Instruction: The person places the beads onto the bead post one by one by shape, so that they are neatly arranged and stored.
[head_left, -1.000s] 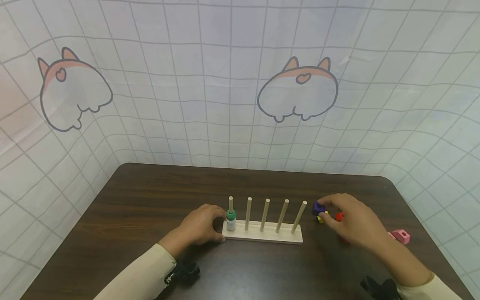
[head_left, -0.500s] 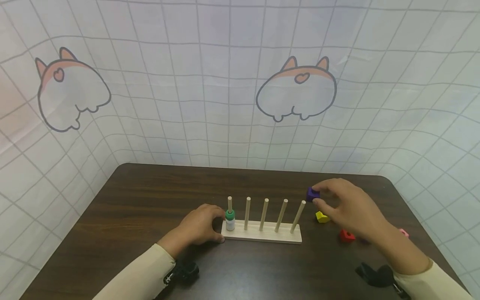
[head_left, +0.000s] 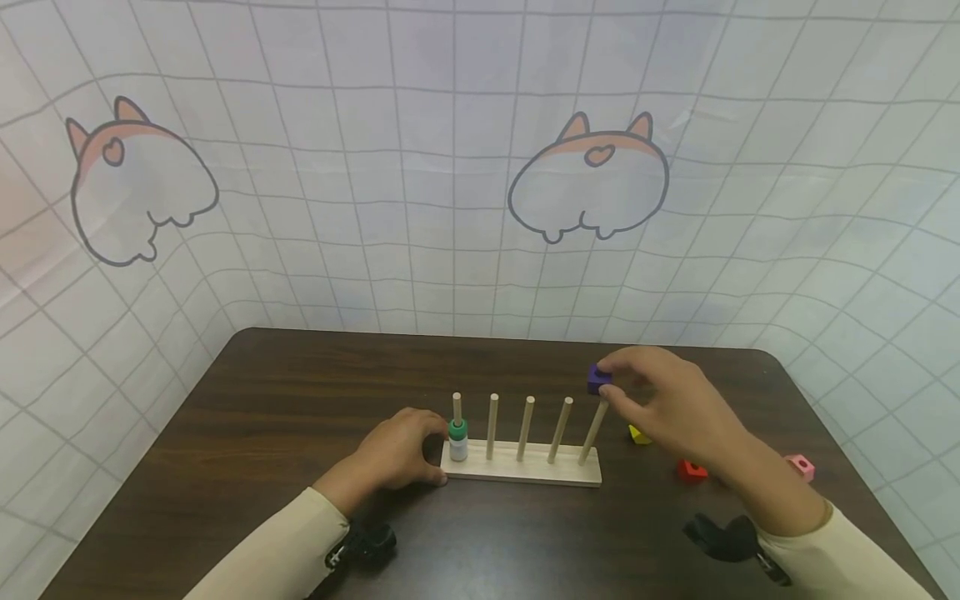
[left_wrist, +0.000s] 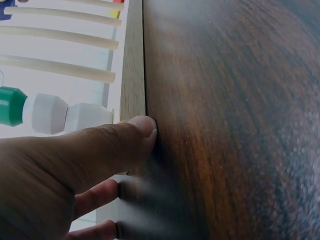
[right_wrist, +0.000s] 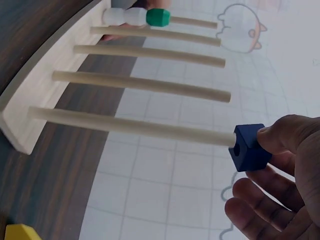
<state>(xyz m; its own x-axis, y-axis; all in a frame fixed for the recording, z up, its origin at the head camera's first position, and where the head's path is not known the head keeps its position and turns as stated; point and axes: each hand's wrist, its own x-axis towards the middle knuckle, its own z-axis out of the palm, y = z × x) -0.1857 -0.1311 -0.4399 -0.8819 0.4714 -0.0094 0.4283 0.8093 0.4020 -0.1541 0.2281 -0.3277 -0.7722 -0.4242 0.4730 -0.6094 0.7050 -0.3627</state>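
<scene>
A wooden peg stand point(head_left: 522, 468) with several upright dowels stands on the dark table point(head_left: 300, 417). Its leftmost dowel carries white beads and a green bead point(head_left: 457, 431) point(right_wrist: 158, 17) point(left_wrist: 11, 106). My left hand point(head_left: 401, 454) rests against the stand's left end, thumb point(left_wrist: 125, 140) touching the base. My right hand point(head_left: 660, 400) pinches a blue cube bead point(head_left: 597, 379) point(right_wrist: 248, 147) just above the tip of the rightmost dowel point(head_left: 594, 432) point(right_wrist: 130, 126); its hole faces the dowel tip.
Loose beads lie on the table right of the stand: a yellow one point(head_left: 639, 435) point(right_wrist: 22, 233), a red one point(head_left: 692, 471) and a pink one point(head_left: 800, 467). A grid-patterned cloth backdrop point(head_left: 450, 208) surrounds the table.
My right hand lifted the blue cube off the table and carried it up and left to the tip of the rightmost dowel. The left hand stayed put.
</scene>
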